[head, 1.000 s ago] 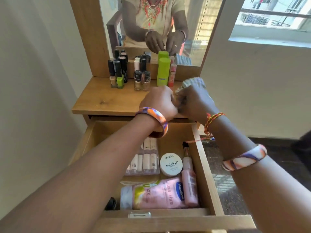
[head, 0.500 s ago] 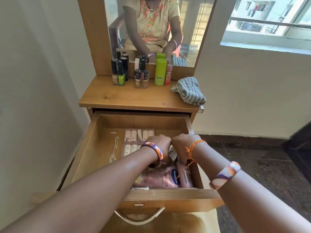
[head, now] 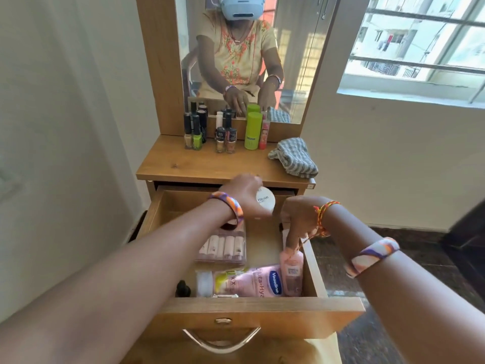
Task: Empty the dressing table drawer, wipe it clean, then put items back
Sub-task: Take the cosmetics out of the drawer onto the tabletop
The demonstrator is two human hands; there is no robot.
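Gripping "POLISH" jar [head: 265,199], "Vaseline" tube [head: 258,282] in drawer [head: 262,311]

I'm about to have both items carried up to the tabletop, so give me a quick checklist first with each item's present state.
1. Left hand grips the white jar: ok, jar lifted above the drawer.
2. Right hand holds the pink bottle by its top: ok, but its base is still down in the drawer.
3. Free spot on the tabletop: ok, bare wood in front of the nail polish bottles.
4. Cloth ready for wiping: ok, on the tabletop's right end.
5. Drawer emptied: not ok; lotion tube and clear packet remain.
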